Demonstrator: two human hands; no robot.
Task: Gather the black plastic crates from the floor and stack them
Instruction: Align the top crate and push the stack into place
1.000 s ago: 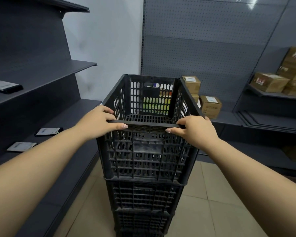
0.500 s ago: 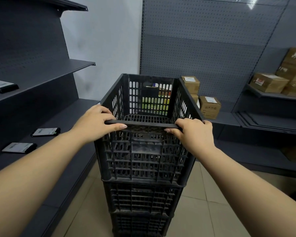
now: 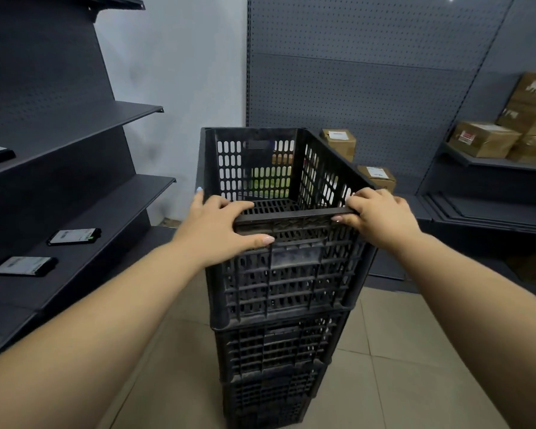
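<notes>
A black slotted plastic crate (image 3: 287, 274) sits on top of a stack of black crates (image 3: 276, 376) standing on the tiled floor. The top crate is turned a little against the crates under it. My left hand (image 3: 220, 230) grips the near left corner of its rim, thumb along the front wall, fingers over the edge. At the near right corner my right hand (image 3: 378, 216) holds the rim, fingers curled over the edge. The top crate looks empty inside.
Dark metal shelves (image 3: 84, 212) run along the left with flat black devices (image 3: 75, 236) on them. A pegboard wall (image 3: 369, 66) stands behind. Cardboard boxes (image 3: 483, 139) sit on shelves at right and behind the crate (image 3: 339, 142). Beige floor tiles (image 3: 399, 366) lie around the stack.
The top crate has swung clockwise, its far end now pointing further left. My left hand has slid round the near left corner; both hands stay on the rim.
</notes>
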